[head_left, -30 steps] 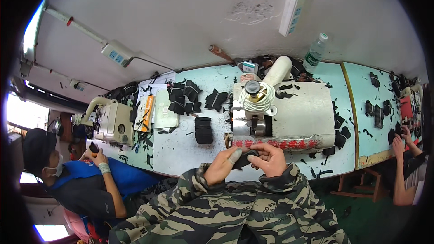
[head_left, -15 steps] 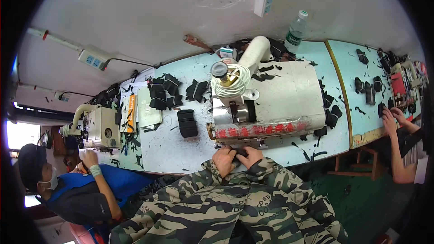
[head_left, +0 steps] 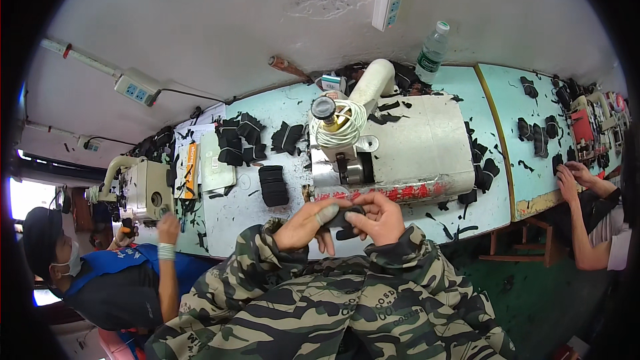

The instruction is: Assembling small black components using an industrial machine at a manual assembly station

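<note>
Close in front of my chest, before the machine's front edge, both hands hold a small black piece of cloth [head_left: 341, 218], folded or stacked. My left hand [head_left: 303, 225] grips its left side, with tape or a covering round one finger. From the other side my right hand [head_left: 380, 219] pinches the piece between thumb and fingers. Just beyond them stands a cream sewing-type machine [head_left: 420, 137], with a coil of pale cord [head_left: 339, 124] round its knob. A neat stack of black pieces [head_left: 273, 185] lies to the left of the machine.
Tied black bundles [head_left: 241, 137] lie left of the machine, and more black bundles [head_left: 485, 170] to its right. A water bottle [head_left: 432, 52] stands behind. At left a co-worker's hand [head_left: 168, 228] is by another machine [head_left: 145, 187]; at right another person's hands [head_left: 575, 179] handle black pieces.
Both my hands have risen slightly and moved farther from my body, now over the machine's front edge, with the black piece turned into view. The left co-worker's arm has moved right.
</note>
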Motion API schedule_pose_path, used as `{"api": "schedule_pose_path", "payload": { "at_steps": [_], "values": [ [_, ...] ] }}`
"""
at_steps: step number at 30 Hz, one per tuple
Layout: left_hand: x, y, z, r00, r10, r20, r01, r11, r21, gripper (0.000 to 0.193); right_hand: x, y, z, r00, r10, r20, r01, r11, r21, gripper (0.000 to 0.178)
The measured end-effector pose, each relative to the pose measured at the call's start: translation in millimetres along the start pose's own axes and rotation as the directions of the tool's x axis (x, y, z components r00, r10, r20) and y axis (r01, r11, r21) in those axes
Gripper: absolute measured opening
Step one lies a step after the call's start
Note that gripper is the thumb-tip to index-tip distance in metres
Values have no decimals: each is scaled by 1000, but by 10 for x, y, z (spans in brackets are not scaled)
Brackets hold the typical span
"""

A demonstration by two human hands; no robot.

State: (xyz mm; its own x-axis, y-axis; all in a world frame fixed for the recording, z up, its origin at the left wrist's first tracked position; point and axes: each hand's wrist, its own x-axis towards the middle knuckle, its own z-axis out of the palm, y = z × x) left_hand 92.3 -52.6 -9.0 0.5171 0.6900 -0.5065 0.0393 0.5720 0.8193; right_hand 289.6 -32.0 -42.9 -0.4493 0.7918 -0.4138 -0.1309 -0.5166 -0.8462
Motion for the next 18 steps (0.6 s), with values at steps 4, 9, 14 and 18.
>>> {"api": "schedule_pose_path", "payload": {
  "at_steps": [4,9,14,18],
  "values": [
    [49,30,107,976,102,-194,-112,993,-39,49,71,-106,114,992,-42,-122,35,998,-57,31],
    [69,104,-242,984,102,-145,-85,989,119,48,244,-173,178,994,-52,-100,28,973,-228,22],
    [52,334,-335,994,-73,-85,61,988,-140,41,332,-231,173,999,13,-46,-19,992,-128,20],
    [170,343,-618,971,-210,116,227,961,-159,41,399,-273,144,994,-108,-26,91,924,-372,24]
  ]
}}
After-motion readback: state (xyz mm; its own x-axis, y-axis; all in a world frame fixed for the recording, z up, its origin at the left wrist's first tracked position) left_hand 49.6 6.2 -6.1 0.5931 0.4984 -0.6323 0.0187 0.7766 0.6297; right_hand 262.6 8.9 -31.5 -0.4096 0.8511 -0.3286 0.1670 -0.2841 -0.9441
